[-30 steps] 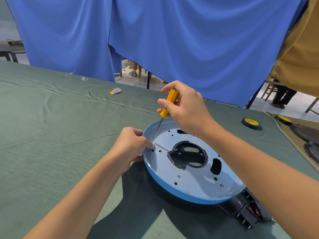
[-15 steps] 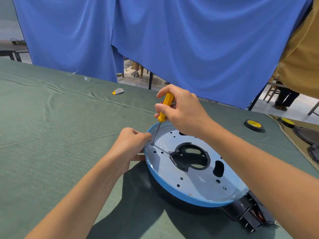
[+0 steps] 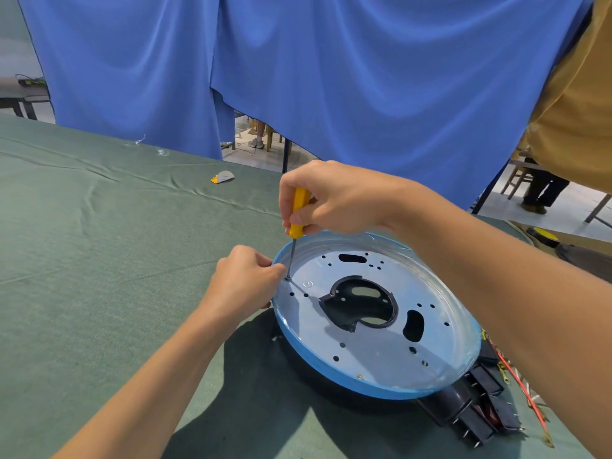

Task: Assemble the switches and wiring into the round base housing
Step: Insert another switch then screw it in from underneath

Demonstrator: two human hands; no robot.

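The round base housing (image 3: 371,356), a blue-rimmed metal disc with several holes and a black centre insert, lies on the green cloth. My right hand (image 3: 334,197) grips a yellow-handled screwdriver (image 3: 298,213), held nearly upright with its tip on the plate near the left rim. My left hand (image 3: 243,284) sits at the left rim beside the tip, fingers curled and pinched together there; what they pinch is too small to see. Black switches (image 3: 477,409) with metal pins and red and yellow wires (image 3: 520,385) stick out from under the housing at the lower right.
A small grey and yellow part (image 3: 222,177) lies on the cloth behind the housing. A roll of yellow tape (image 3: 543,235) sits at the right edge. Blue curtains hang behind the table; a person in a tan shirt (image 3: 576,104) stands at the right.
My right hand has lowered the screwdriver and stood it more upright, its tip now down on the plate by my left fingers. The left hand stays at the rim.
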